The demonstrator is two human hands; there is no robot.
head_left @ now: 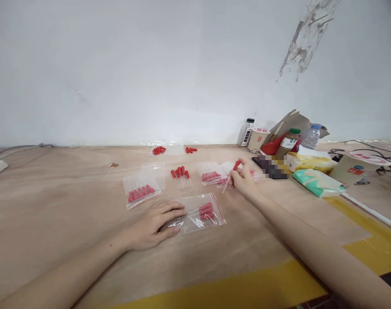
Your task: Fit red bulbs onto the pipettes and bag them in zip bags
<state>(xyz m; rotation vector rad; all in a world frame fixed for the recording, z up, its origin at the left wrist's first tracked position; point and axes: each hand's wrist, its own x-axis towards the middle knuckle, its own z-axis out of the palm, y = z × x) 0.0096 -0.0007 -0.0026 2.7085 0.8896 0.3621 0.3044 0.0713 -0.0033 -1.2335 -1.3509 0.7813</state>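
My left hand [155, 227] lies on the table with its fingers stretched out, the fingertips at the left end of a clear zip bag [189, 223]. Several red-bulbed droppers [206, 210] lie inside that bag, bulbs to the right. Between the fingers of my right hand [242, 178] is a single glass dropper [236, 165], its red bulb up and its thin tube slanting down to the left. Beneath that hand lie more filled bags [210, 174], partly hidden by it. Several loose droppers [181, 173] lie in the middle, beyond the bag.
Another filled bag [140, 193] lies at the left. By the wall are loose red bulbs [159, 150] on clear plastic. At the right stand a paper cup [258, 140], bottles [288, 143], tissue packs [318, 182], a dark phone-like object [269, 167] and a large paper tub [356, 169].
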